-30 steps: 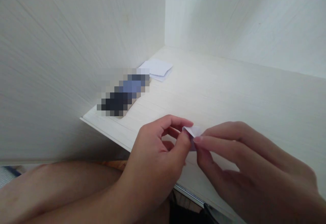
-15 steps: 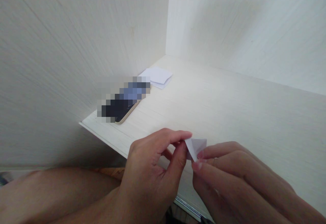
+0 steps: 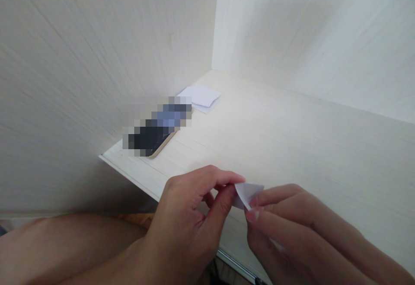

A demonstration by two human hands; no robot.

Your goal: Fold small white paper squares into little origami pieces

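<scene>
Paper piece looked part-folded and not yet flat, pinched by the fingertips of left hand and right hand above the bench; couldn't tell how many folds were left.

Soft, muted light, its source out of view, looks palest on the tabletop beyond the grip. The side wall dims downward, with deeper shadow beneath the tabletop, left of the grip. A faint, soft-edged shadow spreads over the back wall. Blocky pixels mask most of the phone; left hand, right hand and pinched paper look slightly soft.
</scene>
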